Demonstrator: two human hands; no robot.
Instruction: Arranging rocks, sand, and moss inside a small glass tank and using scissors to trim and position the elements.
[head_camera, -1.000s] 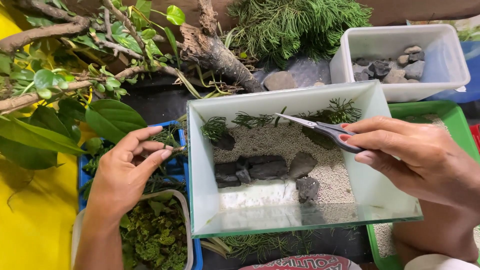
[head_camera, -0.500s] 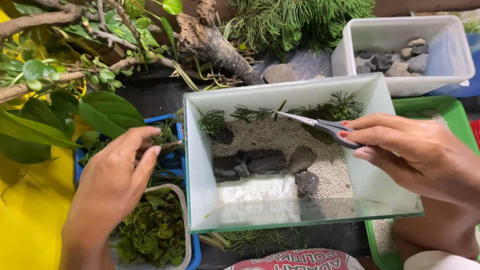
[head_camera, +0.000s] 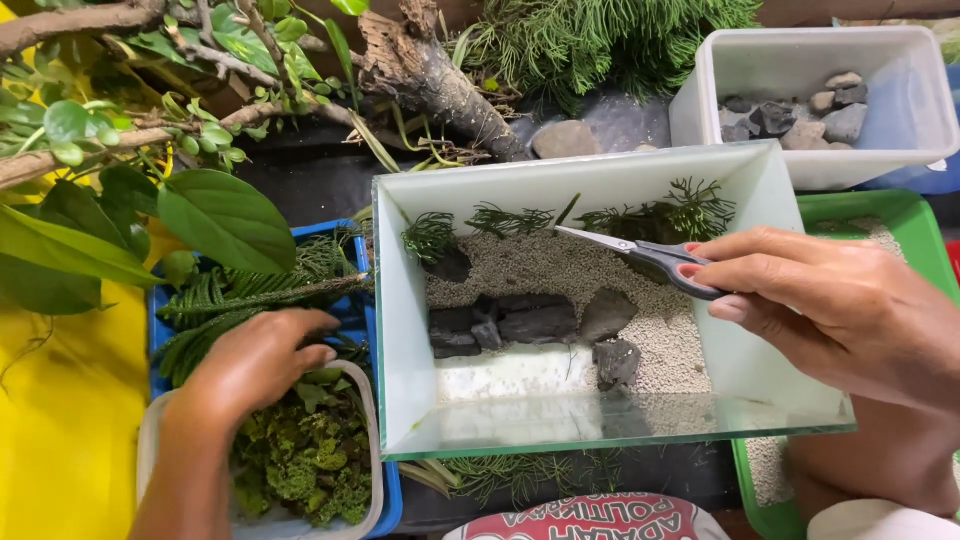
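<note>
- Right now the right hand (head_camera: 850, 310) holds a pair of scissors (head_camera: 650, 255) over the glass tank (head_camera: 600, 300); its fingers (head_camera: 745, 265) are curled tight around the dark handles, and the blades lie nearly closed, pointing left above the gravel.
- Inside the tank, pale gravel (head_camera: 540, 265) covers the floor, dark stones (head_camera: 520, 320) sit in a row near the middle, and small green sprigs (head_camera: 510, 218) stand along the back wall.
- Meanwhile the left hand (head_camera: 255, 365) reaches down just left of the tank, its fingers (head_camera: 310, 335) bent together among the fern fronds (head_camera: 250, 300) in the blue tray (head_camera: 390, 505); whether they pinch a frond I cannot tell.
- Just under that hand sits a clear tub of moss (head_camera: 300, 465), touching the tank's left wall.
- Behind the tank lie a piece of driftwood (head_camera: 430, 75) and leafy branches (head_camera: 150, 130).
- At the far right stands a white tub with grey rocks (head_camera: 800, 115), and a green tray (head_camera: 900, 215) lies beneath the right wrist.
</note>
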